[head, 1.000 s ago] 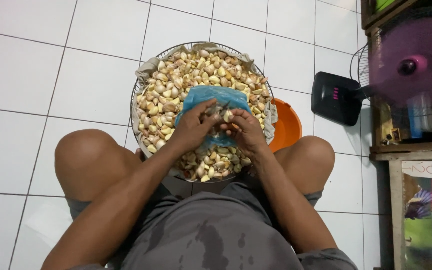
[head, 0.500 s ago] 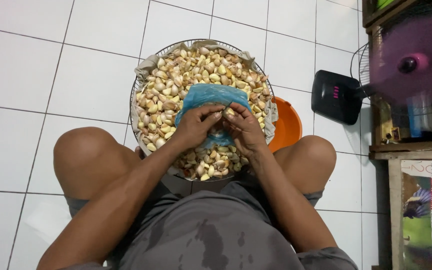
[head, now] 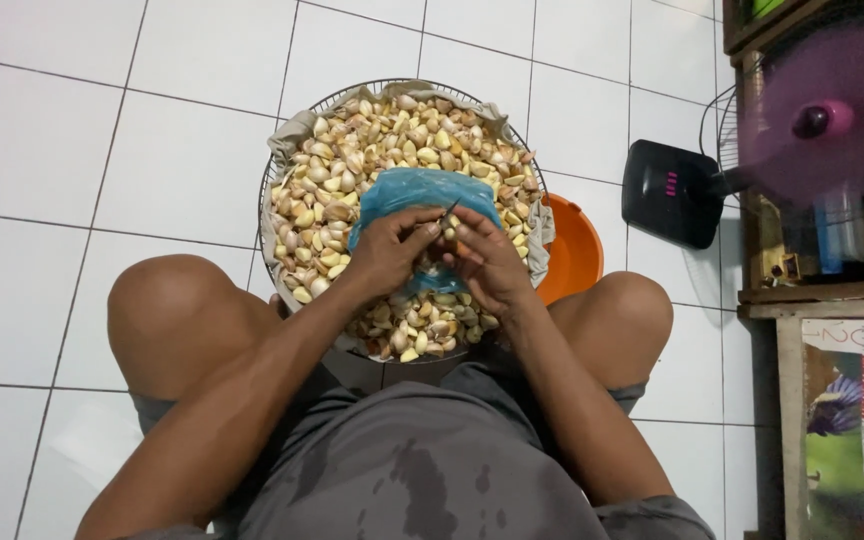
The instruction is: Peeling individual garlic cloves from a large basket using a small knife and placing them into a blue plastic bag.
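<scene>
Over the basket's middle, both sets of fingers [head: 422, 232] pinch one garlic clove [head: 449, 232]; left hand [head: 392, 250] and right hand [head: 487, 262] clenched on it, touching. A thin dark blade tip [head: 451, 209] points up and away from the clove; long axis unclear. Beneath the hands: crumpled blue plastic bag [head: 414, 190], glossy. Round wire basket [head: 282, 165], cloth-lined, heaped with papery cream cloves [head: 372, 140]. Orange bowl [head: 574, 250] touching the basket's right rim. White tile floor [head: 102, 120]. Fan [head: 822, 120] farther right; green printed panel [head: 847, 430] below it.
</scene>
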